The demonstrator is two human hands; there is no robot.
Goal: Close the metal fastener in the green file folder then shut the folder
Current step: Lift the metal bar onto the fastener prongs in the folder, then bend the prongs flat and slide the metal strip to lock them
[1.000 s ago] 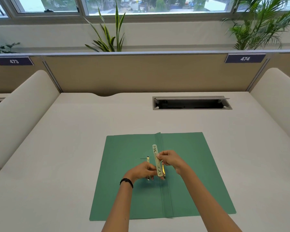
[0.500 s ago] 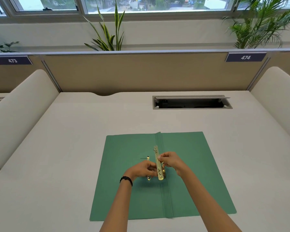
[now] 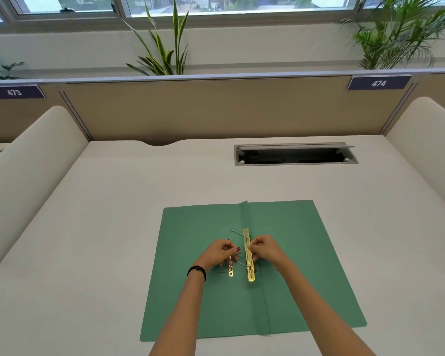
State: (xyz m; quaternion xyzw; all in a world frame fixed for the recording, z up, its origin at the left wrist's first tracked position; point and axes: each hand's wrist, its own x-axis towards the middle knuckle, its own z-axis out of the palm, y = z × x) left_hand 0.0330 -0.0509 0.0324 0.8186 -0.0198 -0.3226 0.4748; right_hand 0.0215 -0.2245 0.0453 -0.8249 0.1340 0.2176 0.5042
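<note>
1. The flat green paper file folder [image 3: 306, 265] lies open on the white table [image 3: 113, 227], toward 6 o'clock.
2. The gold metal fastener bar [image 3: 249, 263] lies along the folder's spine.
3. The left hand [image 3: 220, 253] is curled at 9 o'clock of the bar; whether it grips anything I cannot tell.
4. The right hand [image 3: 265, 249] pinches the bar.

One green folder [image 3: 288, 265] open on my desk [image 3: 113, 227]. On the folder: two gold metal fastener pieces, a long bar [image 3: 249, 263] at the spine and a smaller piece [image 3: 230, 272] left of it; two thin prongs [image 3: 239, 235]. My two hands [image 3: 220, 251] [image 3: 266, 249], one black wristband [image 3: 197, 271]. Beyond the folder: one cable hatch [image 3: 293, 154], two number plates [image 3: 378, 83] [image 3: 14, 92], three plants [image 3: 162, 47].
</note>
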